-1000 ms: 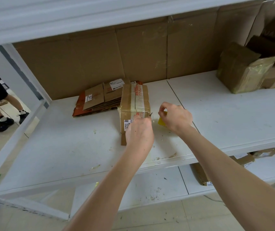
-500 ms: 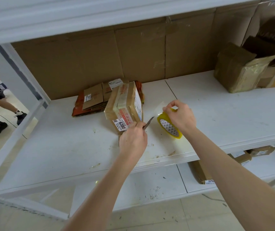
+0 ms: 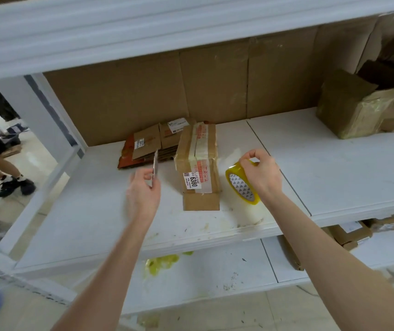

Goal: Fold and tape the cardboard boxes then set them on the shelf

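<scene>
left grip [image 3: 143,189] swung off the box [image 3: 198,161], now between it and right grip [image 3: 261,176].

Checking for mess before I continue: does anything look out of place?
A crumpled yellowish wad lies on the lower shelf, and the taped box has one flap jutting out at its near end.

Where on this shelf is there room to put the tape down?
The widest bare stretch of shelf lies between the tape roll and the boxes at far right. Another lies left of the left hand with its blade. Crowded around the taped box and flattened cardboard.
</scene>
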Demonstrator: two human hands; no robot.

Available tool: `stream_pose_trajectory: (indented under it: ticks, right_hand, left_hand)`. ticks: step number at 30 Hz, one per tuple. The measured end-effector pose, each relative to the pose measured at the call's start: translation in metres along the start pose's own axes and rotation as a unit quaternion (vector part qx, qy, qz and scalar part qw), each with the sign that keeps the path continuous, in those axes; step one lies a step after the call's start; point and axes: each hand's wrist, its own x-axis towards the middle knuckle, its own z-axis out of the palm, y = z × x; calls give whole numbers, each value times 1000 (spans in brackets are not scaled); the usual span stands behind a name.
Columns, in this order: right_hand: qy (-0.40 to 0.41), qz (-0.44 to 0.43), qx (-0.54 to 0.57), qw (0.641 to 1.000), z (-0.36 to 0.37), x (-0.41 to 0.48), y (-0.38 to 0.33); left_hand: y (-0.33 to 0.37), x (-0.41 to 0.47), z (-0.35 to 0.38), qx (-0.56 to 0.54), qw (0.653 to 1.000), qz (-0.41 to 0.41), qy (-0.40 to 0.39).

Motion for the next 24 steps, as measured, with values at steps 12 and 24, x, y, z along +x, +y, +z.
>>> stream_pose_trajectory:
  ticks: [12,24]
  right_hand:
    - [143,68,-54,986,3,-51,-20]
    - [-76,-23,66,995,52,-116,-85]
  left_hand:
    - [-78,35,6,133,968,32,-208]
    - [-2,15,-66,-270,894,355,-52]
